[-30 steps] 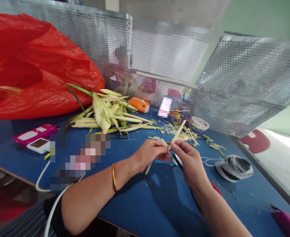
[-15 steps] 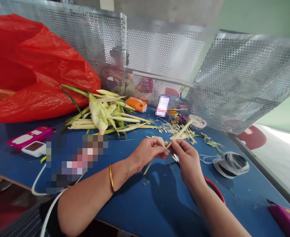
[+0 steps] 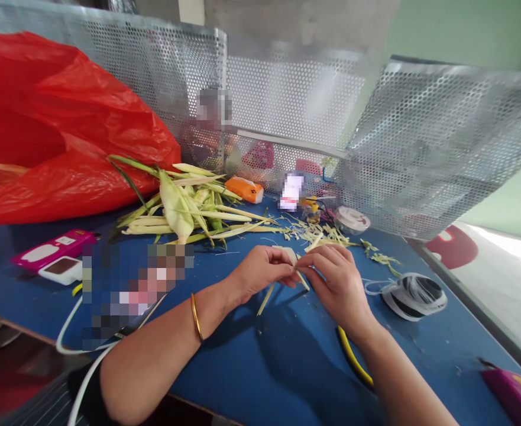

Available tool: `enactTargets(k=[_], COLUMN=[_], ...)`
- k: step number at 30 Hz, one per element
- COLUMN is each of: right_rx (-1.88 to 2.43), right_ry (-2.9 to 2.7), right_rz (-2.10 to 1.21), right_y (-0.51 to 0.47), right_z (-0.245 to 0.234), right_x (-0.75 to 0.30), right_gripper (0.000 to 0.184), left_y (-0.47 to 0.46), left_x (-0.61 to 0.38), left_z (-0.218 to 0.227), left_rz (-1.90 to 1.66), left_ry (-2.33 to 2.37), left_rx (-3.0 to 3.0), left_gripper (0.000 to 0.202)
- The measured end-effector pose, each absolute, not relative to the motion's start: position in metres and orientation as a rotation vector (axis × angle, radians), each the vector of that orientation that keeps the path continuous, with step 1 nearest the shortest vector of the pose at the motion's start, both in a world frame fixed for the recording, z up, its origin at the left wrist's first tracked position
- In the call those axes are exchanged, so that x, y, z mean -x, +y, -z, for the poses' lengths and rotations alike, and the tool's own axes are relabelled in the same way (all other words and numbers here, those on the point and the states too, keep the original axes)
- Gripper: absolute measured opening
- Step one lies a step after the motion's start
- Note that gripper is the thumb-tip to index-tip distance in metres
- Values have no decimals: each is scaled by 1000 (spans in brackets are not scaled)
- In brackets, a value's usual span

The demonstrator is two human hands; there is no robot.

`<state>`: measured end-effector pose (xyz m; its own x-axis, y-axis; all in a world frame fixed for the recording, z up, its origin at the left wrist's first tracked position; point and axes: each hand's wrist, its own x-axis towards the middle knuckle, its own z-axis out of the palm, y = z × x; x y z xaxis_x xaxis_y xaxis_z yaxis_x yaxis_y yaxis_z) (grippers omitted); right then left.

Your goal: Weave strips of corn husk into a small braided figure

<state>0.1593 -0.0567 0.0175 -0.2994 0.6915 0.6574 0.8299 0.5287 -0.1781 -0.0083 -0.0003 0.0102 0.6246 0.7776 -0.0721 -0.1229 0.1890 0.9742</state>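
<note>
In the middle of the head view my left hand [image 3: 271, 269] pinches pale green leaf strips [image 3: 266, 300], whose ends hang below its fingers. My right hand [image 3: 331, 272] meets it from the right, thumb and fingertips closed on the same strips where they cross. A small pale piece stands up between the two hands; its full shape is hidden. Under my right forearm shows a curved yellow handle [image 3: 353, 358], the rest of it covered. Behind the hands lies a pile of pale green husk-like leaves [image 3: 178, 207], with small leaf cuttings [image 3: 307, 229] scattered beside it.
A red plastic bag [image 3: 74, 130] fills the back left. White string [image 3: 415, 296] lies wound at the right, near a round clear container [image 3: 352, 220]. An orange packet [image 3: 244, 189] and lit phone [image 3: 291, 192] stand by the perforated metal panel [image 3: 291, 89]. A white cable [image 3: 65, 331] runs along the left.
My right hand has turned over the strips, its fingers now bent down at the crossing. The long strip rising from it is gone from there. A yellow curve shows below the forearm where a red one showed.
</note>
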Motion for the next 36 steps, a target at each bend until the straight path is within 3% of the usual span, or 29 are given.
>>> enactTargets(k=[15, 31, 36], right_rx=[1213, 1349, 1349], right_ry=[-2363, -1919, -1831], right_rz=[245, -74, 26], right_y=[-59, -54, -54], right_z=[-20, -1, -3], right_x=[-161, -151, -154], right_gripper=[19, 15, 13], left_y=[1, 5, 6], left_x=[12, 12, 10], left_z=[-11, -6, 0], left_rz=[-521, -526, -543], left_ry=[677, 635, 662], left_rx=[-1303, -1060, -968], left_gripper=[3, 15, 16])
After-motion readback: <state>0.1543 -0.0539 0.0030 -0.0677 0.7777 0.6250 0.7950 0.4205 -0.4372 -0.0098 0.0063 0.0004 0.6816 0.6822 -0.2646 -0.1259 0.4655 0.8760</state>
